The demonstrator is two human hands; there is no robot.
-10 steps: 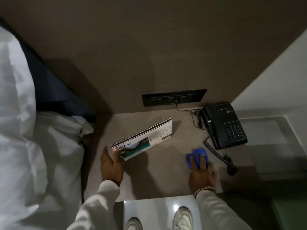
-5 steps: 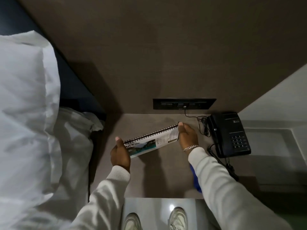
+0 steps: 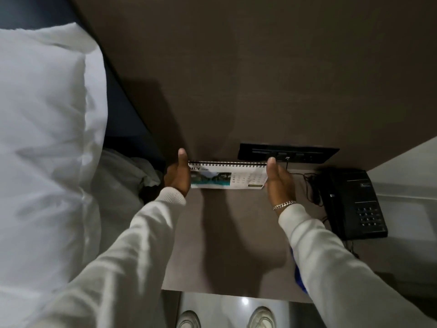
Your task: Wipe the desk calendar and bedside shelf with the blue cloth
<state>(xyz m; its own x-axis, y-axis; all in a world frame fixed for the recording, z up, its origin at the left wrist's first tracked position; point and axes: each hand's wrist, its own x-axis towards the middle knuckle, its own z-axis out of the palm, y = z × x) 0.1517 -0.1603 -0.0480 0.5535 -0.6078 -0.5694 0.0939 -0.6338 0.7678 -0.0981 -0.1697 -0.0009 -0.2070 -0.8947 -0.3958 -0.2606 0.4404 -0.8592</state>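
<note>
Against the back edge of the bedside shelf (image 3: pixel 227 233), where it meets the brown wall panel (image 3: pixel 236 67), you have the desk calendar (image 3: pixel 227 177) standing with its spiral binding on top and its printed face turned toward you. Your left hand (image 3: pixel 176 177) clasps its left end, thumb raised above the binding and palm pressed to the side; your right hand (image 3: pixel 277 181) does the same at the right end, thumb up, fingers curled behind where they cannot be seen. Both hands are closed onto the calendar from either side, neither fully fisted. Whether the calendar's foot rests on the shelf or hangs just above it cannot be told from this angle.

Your blue cloth (image 3: pixel 299 275) lies near the shelf's front right corner, mostly hidden under your right sleeve (image 3: pixel 331 268), with only a thin strip of blue showing along the sleeve's left side. Neither hand touches it.

Along the right edge of the shelf sits a black telephone (image 3: pixel 354 204), its cord tangled between it and the calendar's right end. A black switch panel (image 3: pixel 288 153) is set in the wall just above the shelf's back edge, right behind your right thumb. Beyond the shelf's left edge lie a white pillow (image 3: pixel 42 114) and bedding. Below the front edge, your shoes (image 3: pixel 261 317) show on a glossy floor.
</note>
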